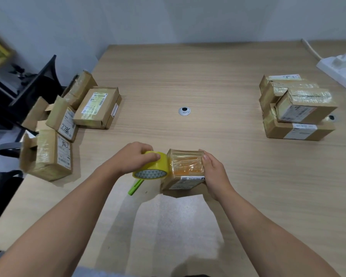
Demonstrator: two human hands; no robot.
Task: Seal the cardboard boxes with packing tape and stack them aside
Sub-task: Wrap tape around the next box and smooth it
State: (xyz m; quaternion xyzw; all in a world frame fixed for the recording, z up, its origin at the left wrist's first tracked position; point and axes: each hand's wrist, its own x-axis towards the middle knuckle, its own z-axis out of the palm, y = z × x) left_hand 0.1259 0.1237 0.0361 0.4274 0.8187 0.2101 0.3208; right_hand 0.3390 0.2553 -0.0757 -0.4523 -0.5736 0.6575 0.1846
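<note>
A small cardboard box (185, 172) is steadied on the bench (218, 76) by the right hand (215, 172), whose fingers (205, 156) are wrapped over the box's right edge, thumb on top. The yellow tape roll (151, 166) is gripped by the left hand (132, 156), fingers curled over its rim, and is held touching the box's left top edge; the roll's open core faces the camera. A glossy strip of tape is already laid across the box top between the two sets of fingers. The box is judged light and fairly stiff, though the taped top looks slick, so a hold on the bare cardboard sides is judged safer. Its long axis runs roughly left to right, from one hand to the other, with the label on its near face. A green pen-like item (135, 186), possibly a cutter, lies just below the left fingers, partly under the roll. Untaped boxes (97, 107) lie well left of the left fingers; a sealed stack (300, 110) sits well right and beyond the right fingers.
</note>
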